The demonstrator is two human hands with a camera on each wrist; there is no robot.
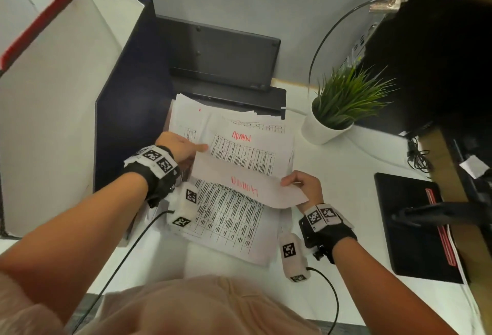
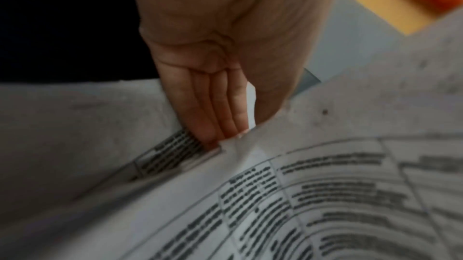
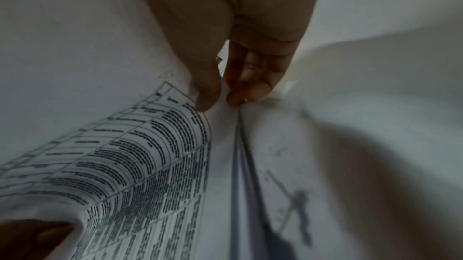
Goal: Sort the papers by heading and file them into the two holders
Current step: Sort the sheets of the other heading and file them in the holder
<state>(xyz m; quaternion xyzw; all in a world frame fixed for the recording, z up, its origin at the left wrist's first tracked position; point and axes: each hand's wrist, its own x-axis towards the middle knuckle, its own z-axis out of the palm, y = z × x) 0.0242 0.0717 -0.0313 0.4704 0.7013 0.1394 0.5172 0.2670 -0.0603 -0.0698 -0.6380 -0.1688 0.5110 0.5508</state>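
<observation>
A stack of printed table sheets (image 1: 234,230) lies on the white desk in front of me. Its top sheet (image 1: 247,188) is lifted and curled over, and a red "ADMIN" heading shows through from its back. Beyond it lies another sheet headed ADMIN (image 1: 247,153). My left hand (image 1: 197,151) pinches the lifted sheet's left edge, thumb on top and fingers (image 2: 213,113) beneath. My right hand (image 1: 288,181) pinches its right corner between thumb and fingers (image 3: 250,90). At the left stand a red-rimmed white holder (image 1: 40,41) and a navy-rimmed holder (image 1: 127,89).
A black tray or stand (image 1: 218,52) sits behind the stack. A potted green plant (image 1: 338,111) stands at the right of the papers, with a black pad (image 1: 410,228) and a dark cabinet (image 1: 439,55) further right. Cables run from both wrists toward me.
</observation>
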